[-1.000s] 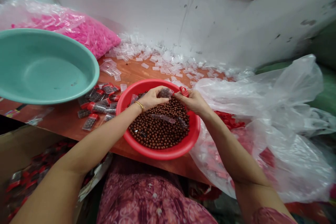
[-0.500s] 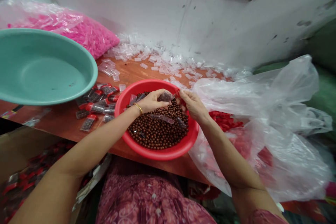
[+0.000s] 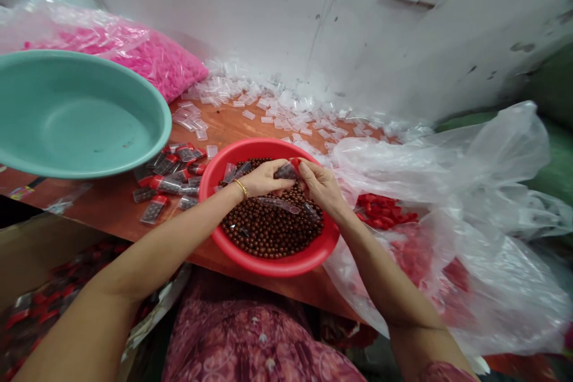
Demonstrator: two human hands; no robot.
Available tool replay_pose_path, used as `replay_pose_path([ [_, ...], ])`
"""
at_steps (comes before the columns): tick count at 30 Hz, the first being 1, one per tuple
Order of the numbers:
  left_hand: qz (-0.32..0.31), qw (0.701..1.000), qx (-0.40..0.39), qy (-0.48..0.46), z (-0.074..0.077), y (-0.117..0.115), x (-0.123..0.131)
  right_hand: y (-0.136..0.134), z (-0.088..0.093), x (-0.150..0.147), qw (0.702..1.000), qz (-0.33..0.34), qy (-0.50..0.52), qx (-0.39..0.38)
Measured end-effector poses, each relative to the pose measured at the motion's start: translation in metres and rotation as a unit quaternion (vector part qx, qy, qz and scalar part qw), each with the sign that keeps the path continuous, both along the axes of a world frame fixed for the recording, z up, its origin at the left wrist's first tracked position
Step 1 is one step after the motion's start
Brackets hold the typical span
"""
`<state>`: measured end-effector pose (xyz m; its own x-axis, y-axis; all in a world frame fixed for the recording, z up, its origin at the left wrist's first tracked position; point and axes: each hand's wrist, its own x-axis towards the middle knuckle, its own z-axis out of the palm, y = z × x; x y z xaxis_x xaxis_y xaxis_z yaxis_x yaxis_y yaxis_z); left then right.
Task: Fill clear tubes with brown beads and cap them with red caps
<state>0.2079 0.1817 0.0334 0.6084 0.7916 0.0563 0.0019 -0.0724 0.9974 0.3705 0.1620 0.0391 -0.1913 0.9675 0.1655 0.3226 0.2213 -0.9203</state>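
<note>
My left hand (image 3: 263, 179) is closed around a small clear plastic case (image 3: 285, 171) filled with dark brown balls. At the case's open end, my right hand (image 3: 319, 182) pinches a red cap (image 3: 295, 163) against it; whether the cap is fully seated I cannot tell. Both hands are over a red basin (image 3: 273, 267) holding many shiny brown beads (image 3: 264, 230). A clear plastic scoop-like piece (image 3: 282, 206) and a few clear cases (image 3: 230, 173) lie on the beads.
Capped cases (image 3: 154, 209) are heaped left of the basin, near a teal basin (image 3: 85, 125). Behind lie scattered clear cases (image 3: 268, 113) and a bag of pink pieces (image 3: 152, 59). Red caps (image 3: 385, 212) lie in a plastic bag (image 3: 487, 262) at right. A box (image 3: 40, 268) stands below the table edge.
My right hand has moved left to my left hand, bringing the red cap onto the end of the filled case. The view has shifted slightly.
</note>
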Motion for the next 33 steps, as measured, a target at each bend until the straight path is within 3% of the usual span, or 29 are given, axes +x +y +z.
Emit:
replay_pose_path([
  [7,0.025,1.000,0.017,0.009,0.003,-0.003,0.005,-0.001,0.002,0.011,0.982,0.020,-0.164,0.091],
  [12,0.066,0.998,0.014,0.005,0.004,-0.001,0.008,-0.005,-0.001,0.004,0.972,-0.013,-0.169,0.161],
  [19,0.079,0.995,0.045,0.048,0.000,0.000,0.006,-0.003,-0.006,-0.002,0.993,0.001,-0.109,0.043],
  [25,0.066,0.987,0.095,0.112,-0.004,-0.002,0.004,-0.004,-0.002,0.006,0.959,0.053,-0.252,0.115],
  [29,0.074,0.971,0.144,0.177,-0.003,-0.006,0.005,-0.005,-0.002,0.011,0.938,0.082,-0.314,0.123],
  [31,0.073,0.971,0.149,0.171,-0.002,-0.007,0.008,-0.005,0.001,0.012,0.939,0.087,-0.312,0.115],
  [33,0.066,0.981,0.134,0.124,-0.001,-0.008,0.011,-0.006,0.004,0.012,0.959,0.054,-0.254,0.108],
])
